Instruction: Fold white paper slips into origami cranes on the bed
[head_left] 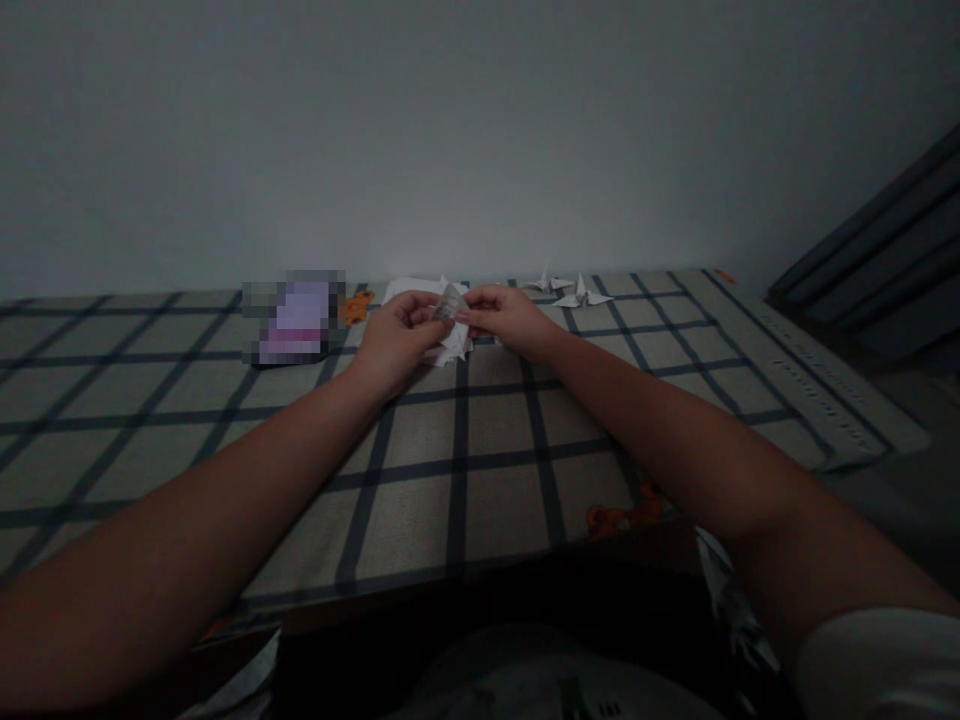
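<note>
Between my hands is a small piece of folded white paper [453,305] with pointed corners and faint markings. My left hand [397,335] pinches it from the left, thumb and fingers closed on its edge. From the right, my right hand [504,318] grips the same paper with thumb and forefinger. White paper sheets [405,288] lie on the tablecloth behind and partly under my hands. To the right of my right hand rest two folded paper cranes, one nearer [582,294] and one farther back [546,281].
A checked tablecloth [416,440] covers the table, which meets a plain wall [480,140]. A purple phone-like object [300,315], partly pixelated, lies left of my hands. Dark draped fabric [885,250] stands beyond the table's right end.
</note>
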